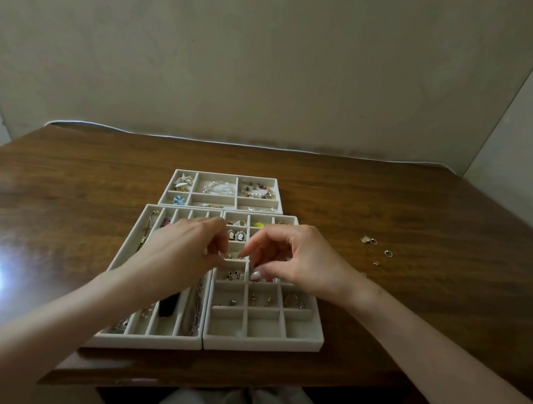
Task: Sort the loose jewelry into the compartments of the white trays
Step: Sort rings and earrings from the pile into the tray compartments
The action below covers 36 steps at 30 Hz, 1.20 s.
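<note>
"Fingers (219, 251) of my left hand (183, 249) are bunched at the tips, and those of my right hand (298, 262) curl in to meet them. Both hover over the grid tray (262, 346), at about its third row from the far end, left column."

"Are you holding anything?"

"I cannot tell. A tiny gold piece (234, 257) glints between the two sets of tips, but whether I pinch it or it already lies in that compartment is too small to make out."

"How much is sorted?"

"Most of it, I'd judge. The grid tray's far and middle rows hold pairs, such as the cameo earrings (236, 235) one row beyond my fingertips. Just left of the grid tray and touching it, the slotted tray (150, 341) has chains and a dark piece in its long channels. Beyond the grid tray, the far tray (225, 175) has something in all six sections."

"And what's left?"

"A few loose pieces (373, 241) sit on the table (418, 215), well apart to the right of the grid tray — four small ones, as far as I can count. They still need compartments, and the grid tray's nearest row looks unfilled, so there is room. After whatever sits between my fingertips, I'd say that little scatter is the whole remainder."
</note>
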Tool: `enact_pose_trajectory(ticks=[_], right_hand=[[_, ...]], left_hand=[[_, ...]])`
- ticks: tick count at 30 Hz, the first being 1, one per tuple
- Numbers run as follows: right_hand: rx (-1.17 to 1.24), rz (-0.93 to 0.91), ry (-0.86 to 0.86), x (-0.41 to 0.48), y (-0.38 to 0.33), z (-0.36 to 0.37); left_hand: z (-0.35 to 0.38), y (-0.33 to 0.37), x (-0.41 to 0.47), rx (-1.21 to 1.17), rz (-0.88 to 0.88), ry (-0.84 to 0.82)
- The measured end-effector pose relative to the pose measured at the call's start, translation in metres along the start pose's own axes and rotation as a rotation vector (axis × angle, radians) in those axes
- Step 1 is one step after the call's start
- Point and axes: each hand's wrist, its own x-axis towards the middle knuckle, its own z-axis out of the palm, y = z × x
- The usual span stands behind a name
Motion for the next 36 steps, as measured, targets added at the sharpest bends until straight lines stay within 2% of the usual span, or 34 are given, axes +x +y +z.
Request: enact_pose_trajectory(ticks=[5,11,17,22,30,36], right_hand=[[-0.007,-0.041,-0.033,0.007,-0.004,0.016],[-0.004,-0.069,-0.088,0.014,-0.007,0.033],[-0.077,-0.092,-0.091,0.013,-0.001,0.036],[-0.258,-0.143,-0.058,0.011,0.002,0.035],[-0.198,-0.096,-0.049,0.009,0.003,0.032],[-0.157,-0.054,-0.001,0.006,0.008,0.023]], left_hand=[[0.0,-0.014,0.003,-0.044,-0.078,0.094],[0.005,-0.025,0.001,-0.069,-0.134,0.128],[0.004,-0.028,-0.002,-0.087,-0.123,0.128],[0.007,-0.029,-0.002,-0.092,-0.129,0.118],[0.005,-0.022,-0.002,-0.092,-0.094,0.126],[0.002,-0.018,-0.006,-0.167,-0.005,0.094]])
